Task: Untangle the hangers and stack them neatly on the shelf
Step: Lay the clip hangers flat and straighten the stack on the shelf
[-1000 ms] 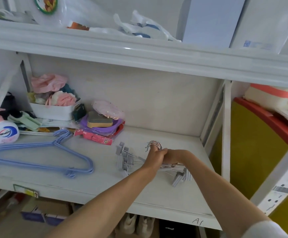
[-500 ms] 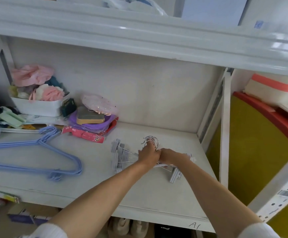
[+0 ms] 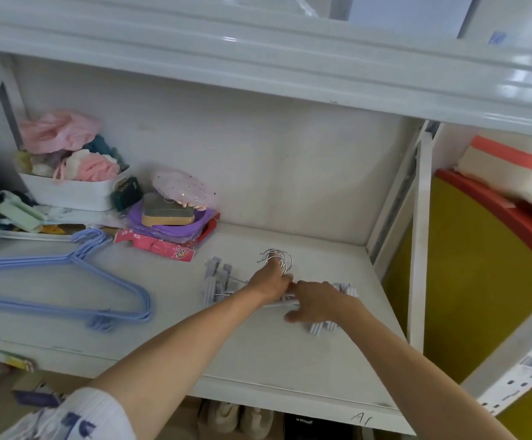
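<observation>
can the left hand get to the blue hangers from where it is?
Probably yes: the left hand sits on the clip hangers, and bare shelf lies between it and the blue hangers.

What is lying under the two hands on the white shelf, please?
Under the left hand and right hand lies a bundle of grey metal clip hangers on the white shelf. Their silver hooks stick out behind; the middle bars are covered.

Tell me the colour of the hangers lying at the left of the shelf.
Light blue hangers, clearest in the head view.
</observation>
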